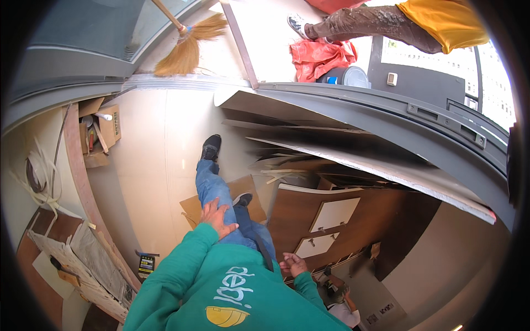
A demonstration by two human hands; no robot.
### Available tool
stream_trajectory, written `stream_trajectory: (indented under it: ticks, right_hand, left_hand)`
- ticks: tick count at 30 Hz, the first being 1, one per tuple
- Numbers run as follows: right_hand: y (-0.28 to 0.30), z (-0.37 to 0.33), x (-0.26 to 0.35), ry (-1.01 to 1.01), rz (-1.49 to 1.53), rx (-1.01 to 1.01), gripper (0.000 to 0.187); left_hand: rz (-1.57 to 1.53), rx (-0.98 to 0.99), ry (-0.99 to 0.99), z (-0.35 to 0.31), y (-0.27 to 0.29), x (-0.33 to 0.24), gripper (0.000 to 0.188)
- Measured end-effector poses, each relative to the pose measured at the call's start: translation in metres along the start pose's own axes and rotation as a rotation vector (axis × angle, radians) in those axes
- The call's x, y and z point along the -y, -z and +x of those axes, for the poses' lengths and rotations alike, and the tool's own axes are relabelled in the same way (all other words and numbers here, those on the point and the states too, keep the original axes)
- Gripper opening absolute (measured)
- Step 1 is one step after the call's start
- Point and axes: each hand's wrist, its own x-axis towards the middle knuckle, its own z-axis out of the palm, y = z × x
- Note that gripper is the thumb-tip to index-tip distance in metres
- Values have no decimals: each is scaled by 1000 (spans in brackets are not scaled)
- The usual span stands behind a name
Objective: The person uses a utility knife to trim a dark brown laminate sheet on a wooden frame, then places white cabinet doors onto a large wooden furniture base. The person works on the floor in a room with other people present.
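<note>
My left hand (218,219) is in front of the thigh of my blue jeans (210,185), fingers spread and holding nothing. Whether it touches the cloth, I cannot tell. At my right hip, my right hand (294,265) hangs with loosely bent fingers, and nothing shows in it. A dark strap (263,249) runs between that hand and my leg. My front foot, in a dark shoe (211,148), is on the pale floor (149,149). The other shoe (243,199) is by a flat piece of brown cardboard (191,211).
Large boards (359,160) lean at the right, beside wood strips (284,175) and a brown panel (287,220). A doorway track (182,83) crosses ahead, with a straw broom (187,47) beyond. Another person's leg (364,25) is outside. A box of tools (105,129) sits left.
</note>
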Motion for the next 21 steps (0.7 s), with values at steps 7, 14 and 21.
stream_trajectory:
  ticks: [7,14,21]
  right_hand:
    - [-12,-7,6,-136,-14,-6,31]
    - [-14,-9,29,-117,139,-10,31]
    - [-16,-15,23,-78,117,15,32]
  left_hand:
    - [0,-11,-18,26,23,-5,68]
    - [105,18,-22,43,31,-19,59]
    - [116,15,-42,46,30,-20,54]
